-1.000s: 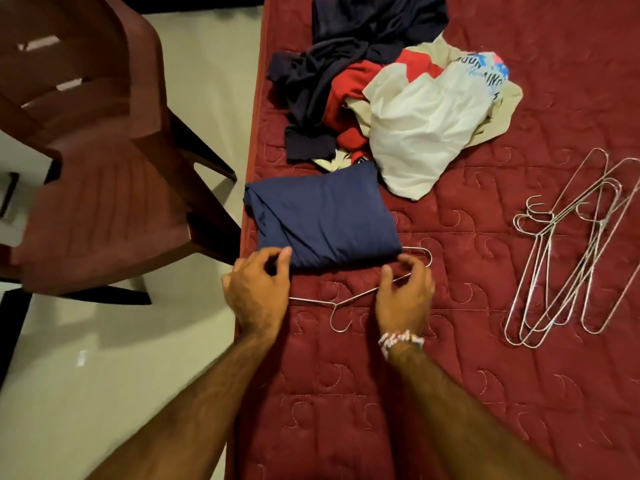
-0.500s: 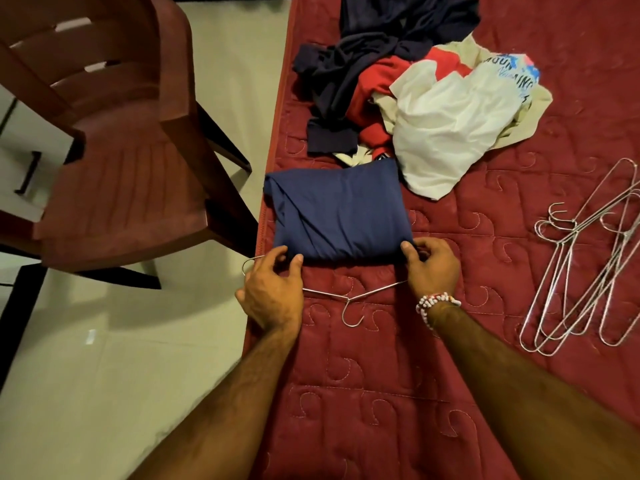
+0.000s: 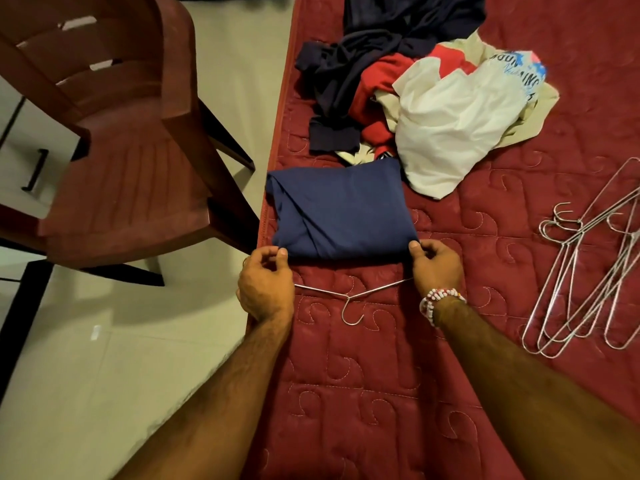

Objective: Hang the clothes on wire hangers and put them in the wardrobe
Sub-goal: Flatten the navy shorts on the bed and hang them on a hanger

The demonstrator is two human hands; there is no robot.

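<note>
A folded navy blue garment lies on the red quilted mattress near its left edge. A wire hanger lies just in front of it, hook toward me, its ends under my hands. My left hand pinches the garment's near left corner together with the hanger's left end. My right hand, with a bead bracelet on its wrist, pinches the near right corner at the hanger's right end.
A heap of dark, red and white clothes lies farther up the mattress. Several spare wire hangers lie at the right. A brown plastic chair stands on the pale floor close to the mattress's left edge.
My hands have spread apart to the garment's two near corners, and the hanger has slid left so that it lies centred below the garment.
</note>
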